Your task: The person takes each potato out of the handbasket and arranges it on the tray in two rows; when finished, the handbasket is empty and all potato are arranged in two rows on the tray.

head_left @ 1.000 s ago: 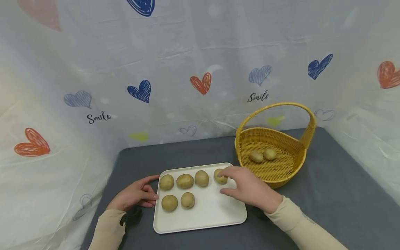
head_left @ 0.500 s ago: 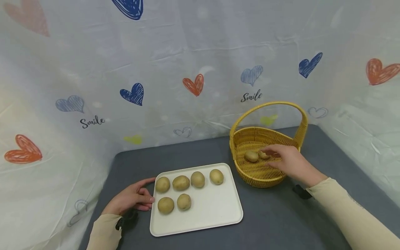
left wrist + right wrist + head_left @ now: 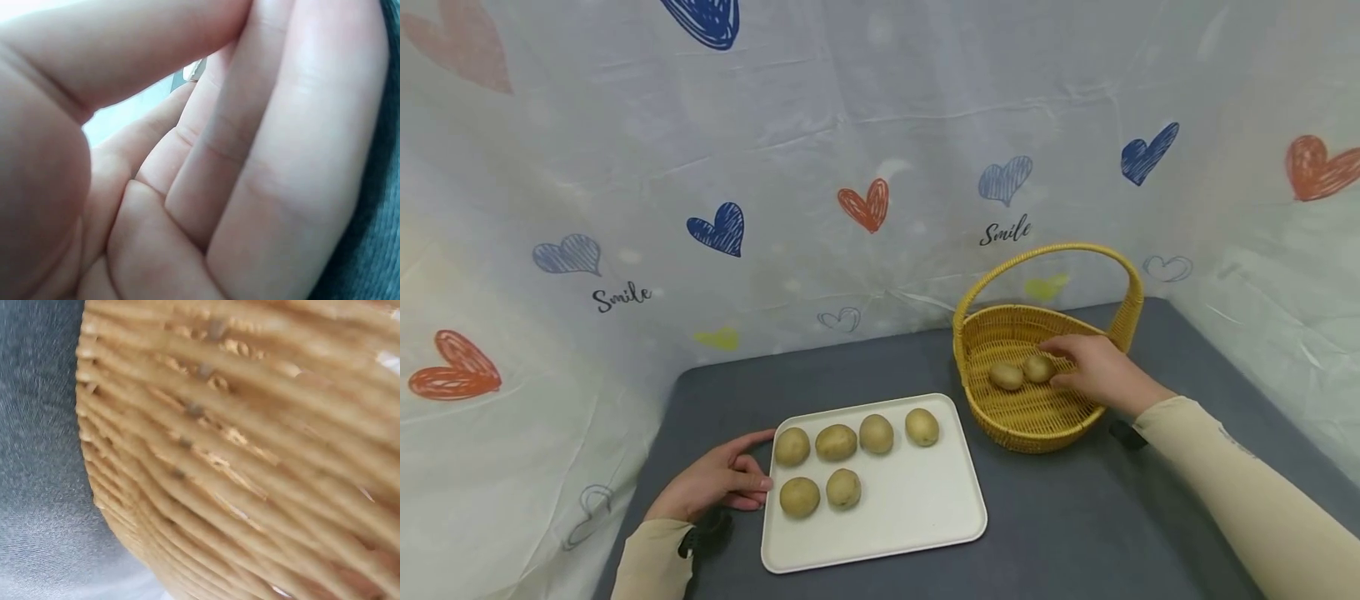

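My right hand (image 3: pixel 1101 371) reaches into the yellow wicker basket (image 3: pixel 1022 440), its thumb and fingertips round the right-hand potato (image 3: pixel 1037 368). Another potato (image 3: pixel 1006 376) lies beside it on the basket floor. In the right wrist view the woven basket wall (image 3: pixel 206 462) hides that hand's fingers. My left hand (image 3: pixel 715 479) rests at the left edge of the white tray (image 3: pixel 917 508), index finger stretched to its upper corner and thumb at the rim. On the tray several potatoes form a back row, with two potatoes (image 3: pixel 800 497) in front. Fingers and palm fill the left wrist view.
The basket's tall arched handle (image 3: pixel 1052 250) rises over the right hand's work. A dark grey cloth (image 3: pixel 850 367) covers the table. Behind it hangs a white curtain (image 3: pixel 790 150) printed with hearts.
My right hand has left the rightmost tray potato and moved right into the basket, to the right-hand potato there. My left hand stays at the tray edge. The head view has shifted slightly.
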